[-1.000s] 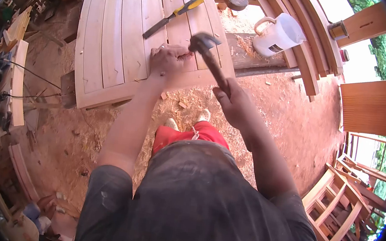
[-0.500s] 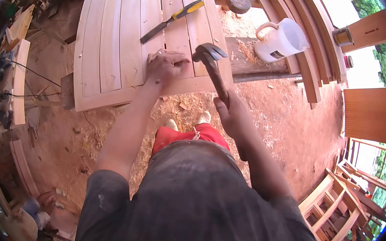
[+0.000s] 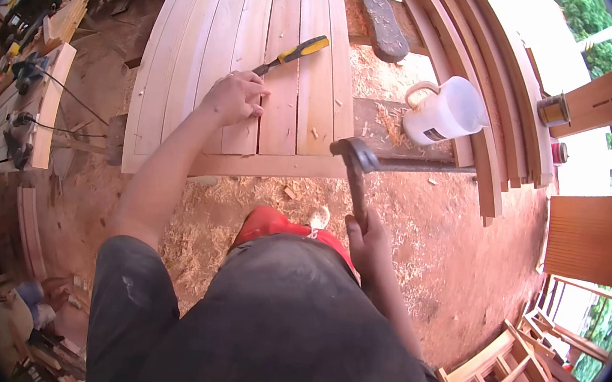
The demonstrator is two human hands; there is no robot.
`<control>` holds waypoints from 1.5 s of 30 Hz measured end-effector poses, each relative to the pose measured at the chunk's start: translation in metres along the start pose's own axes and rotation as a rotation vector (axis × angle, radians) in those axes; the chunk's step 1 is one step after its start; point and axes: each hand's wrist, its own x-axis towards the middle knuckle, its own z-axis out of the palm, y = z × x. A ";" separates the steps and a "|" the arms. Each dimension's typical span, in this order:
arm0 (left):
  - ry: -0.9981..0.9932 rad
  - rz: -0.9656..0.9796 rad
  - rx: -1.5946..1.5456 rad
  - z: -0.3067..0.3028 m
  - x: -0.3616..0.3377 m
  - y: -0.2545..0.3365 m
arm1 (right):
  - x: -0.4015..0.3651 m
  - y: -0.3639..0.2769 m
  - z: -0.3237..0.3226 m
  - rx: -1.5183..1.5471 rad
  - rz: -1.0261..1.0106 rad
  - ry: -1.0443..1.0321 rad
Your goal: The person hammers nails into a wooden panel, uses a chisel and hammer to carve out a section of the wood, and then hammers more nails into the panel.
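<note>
Outdoors, over a floor [image 3: 460, 231] of red earth and sawdust, looked down on a slatted wooden panel [image 3: 184, 64]. Pressed the left hand [image 3: 232, 98] on it, a little back from the middle of the near edge, fingers bent and drawn together at a seam between two slats; could not tell if anything small was pinched there. Gripped the hammer [image 3: 356, 178] in the right hand [image 3: 368, 243], closed tight around the lower end of the handle, low and close to the body. Pointed the long axis of the handle away from the body, with the head at the near right corner of the panel, to the right of the left hand and well apart from it. Saw a chisel [image 3: 291, 53] just beyond the left fingers, lying diagonal, yellow handle toward the far right corner. Saw also a white jug [image 3: 447, 110] past the right edge.
</note>
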 end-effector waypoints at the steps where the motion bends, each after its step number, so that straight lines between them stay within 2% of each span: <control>1: -0.001 0.034 0.006 -0.001 0.000 0.001 | -0.002 -0.003 -0.002 -0.006 -0.027 -0.021; 4: -0.024 0.164 0.049 -0.003 -0.002 -0.002 | -0.002 -0.011 -0.003 -0.029 -0.202 -0.056; 6: -0.023 0.269 0.093 0.000 0.002 -0.012 | -0.003 -0.022 0.003 -0.146 -0.251 -0.098; 8: -0.118 0.290 0.107 -0.003 0.005 -0.014 | -0.009 -0.052 0.008 -0.211 -0.293 -0.096; 9: -0.118 0.316 0.121 -0.001 0.007 -0.020 | -0.008 -0.047 0.022 -0.358 -0.271 -0.102; 10: -0.112 0.344 0.134 -0.002 0.011 -0.018 | -0.012 -0.052 0.031 -0.381 -0.257 -0.089; 11: -0.174 0.311 0.137 -0.004 0.013 -0.017 | -0.014 -0.059 0.040 -0.405 -0.247 -0.074; 15: -0.162 0.317 0.066 0.002 0.012 -0.027 | -0.021 -0.072 0.065 -0.439 -0.160 -0.092; 25: -0.148 0.315 0.007 0.008 0.013 -0.036 | -0.021 -0.094 0.080 -0.458 -0.040 -0.097; 37: -0.159 0.276 -0.031 0.007 0.013 -0.032 | -0.024 -0.089 0.075 -0.420 -0.111 -0.101; 40: -0.145 0.278 -0.021 0.007 0.010 -0.030 | -0.017 -0.092 0.074 -0.409 -0.031 -0.115; 45: -0.151 0.269 -0.017 0.004 0.010 -0.025 | -0.015 -0.090 0.074 -0.382 -0.012 -0.146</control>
